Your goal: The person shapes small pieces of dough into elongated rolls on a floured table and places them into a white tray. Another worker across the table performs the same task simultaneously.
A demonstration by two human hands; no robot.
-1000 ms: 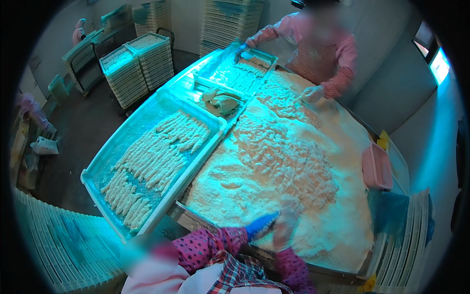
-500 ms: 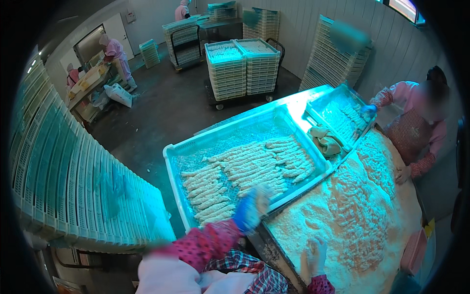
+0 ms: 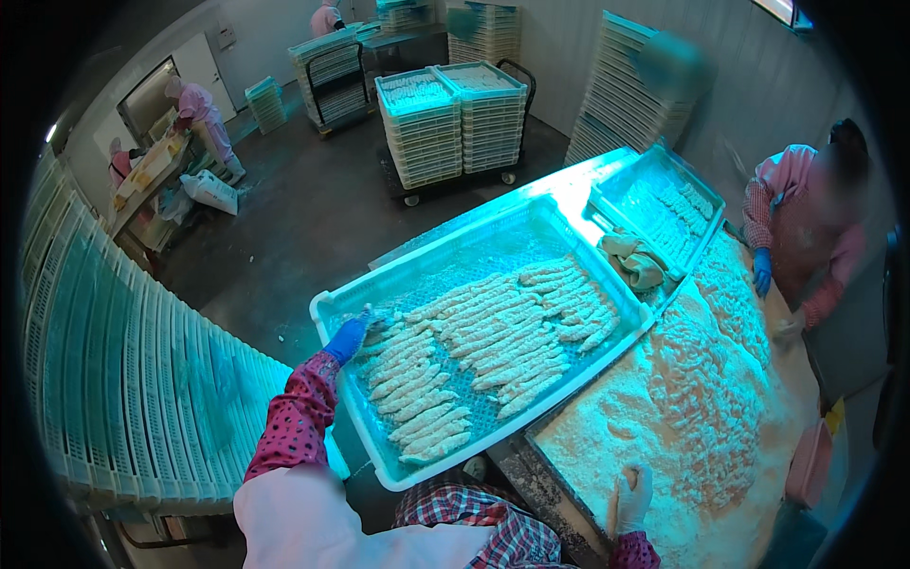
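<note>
My left hand (image 3: 349, 338), in a blue glove with crumb-dusted fingers, reaches over the left rim of a large pale mesh-bottomed tray (image 3: 318, 313). Its fingers close at the upper end of the left column of breaded strips (image 3: 412, 394), against the topmost strip. Several columns of these long, coated strips lie side by side in the tray. My right hand (image 3: 633, 498), in a whitish glove, rests low over the near side of a broad heap of crumbs (image 3: 682, 408). Its fingers are curled, and what lies inside them is hidden.
A second tray (image 3: 654, 204) of strips stands beyond, with a crumpled cloth (image 3: 633, 263) between the trays. Across the crumbs works another person (image 3: 806, 228). Tall tray stacks (image 3: 142, 370) rise at my left; a loaded trolley (image 3: 455, 123) stands behind. A pink basket (image 3: 809, 465) is at right.
My left hand has swung left and away from me, from the tray's near edge to its left side. My right hand stays over the crumbs. The other person's blue-gloved hand has left the second tray.
</note>
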